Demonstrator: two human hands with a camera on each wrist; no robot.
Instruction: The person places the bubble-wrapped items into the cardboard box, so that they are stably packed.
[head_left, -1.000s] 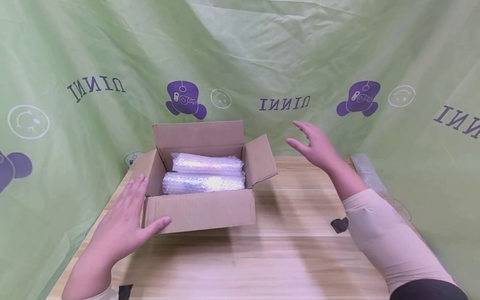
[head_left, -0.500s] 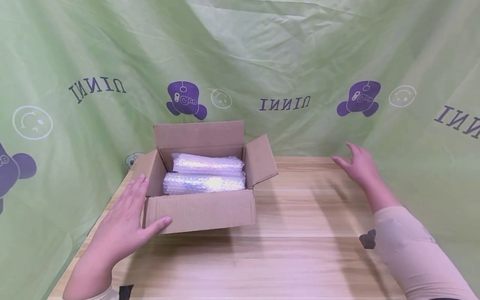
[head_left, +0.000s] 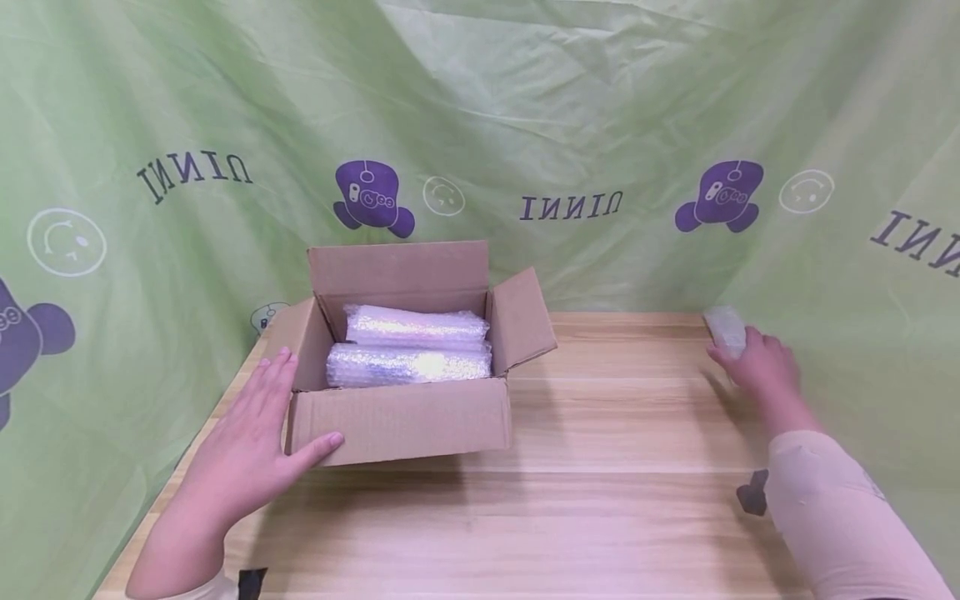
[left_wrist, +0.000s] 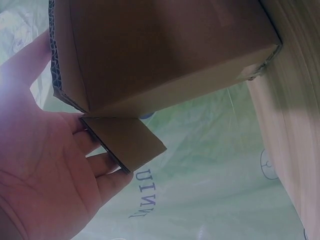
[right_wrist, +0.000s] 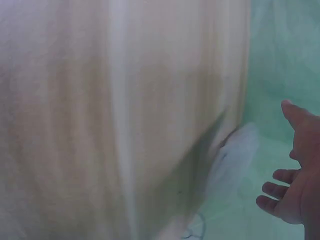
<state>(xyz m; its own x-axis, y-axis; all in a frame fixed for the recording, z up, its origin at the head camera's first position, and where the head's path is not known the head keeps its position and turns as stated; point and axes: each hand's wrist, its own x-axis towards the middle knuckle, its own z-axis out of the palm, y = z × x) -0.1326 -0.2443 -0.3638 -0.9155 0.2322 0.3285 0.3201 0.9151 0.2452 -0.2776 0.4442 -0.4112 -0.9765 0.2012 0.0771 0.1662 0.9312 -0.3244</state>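
Note:
An open cardboard box (head_left: pixel 397 421) stands left of the middle in the head view. Two bubble-wrapped rolls (head_left: pixel 408 365) lie side by side in it. My left hand (head_left: pixel 243 446) rests at the box's near left corner, fingers extended along the left flap (left_wrist: pixel 125 142) and thumb over the front flap. At the table's far right, my right hand (head_left: pixel 767 367) reaches over a bubble-wrapped piece (head_left: pixel 725 329), covering its near end in the head view. In the right wrist view, that hand has its thumb and fingers spread, with the clear piece (right_wrist: pixel 232 160) off to its side.
A pale wooden table (head_left: pixel 585 508) carries the box. Green printed fabric (head_left: pixel 570 100) hangs behind it and along both sides, close to the table's edges. The box's right flap (head_left: pixel 522 321) sticks out over the tabletop.
My right hand has moved right and then down toward the near end of the bubble-wrapped piece at the far right. The left hand and the box have stayed in place.

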